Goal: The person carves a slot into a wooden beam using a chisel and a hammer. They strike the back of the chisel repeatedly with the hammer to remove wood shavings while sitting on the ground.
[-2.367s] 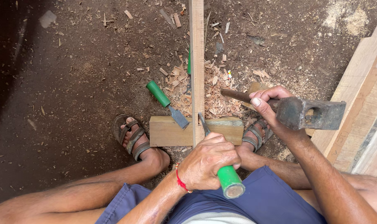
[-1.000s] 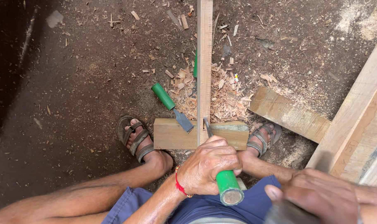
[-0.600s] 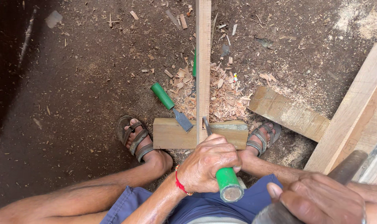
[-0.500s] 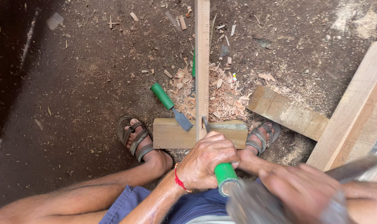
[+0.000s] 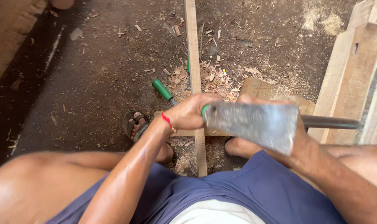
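Observation:
My left hand (image 5: 189, 112) grips a green-handled chisel (image 5: 205, 113) set against a long narrow wooden strip (image 5: 192, 49) that lies over a wood block (image 5: 184, 132). My right hand (image 5: 301, 140) holds a hammer by its dark handle (image 5: 329, 122). Its big grey metal head (image 5: 254, 124) is right at the chisel's green end and hides most of the chisel and part of my right hand. A second green-handled chisel (image 5: 163, 89) lies on the ground left of the strip.
Wood chips (image 5: 213, 76) litter the dirt around the strip. Thick timbers (image 5: 354, 70) lean at the right, and a short plank (image 5: 263, 89) lies beside them. My sandalled left foot (image 5: 134, 124) rests next to the block.
The hammer has swung from low at the right up and left onto the chisel's end. The view has shifted, so my left hand sits higher in frame.

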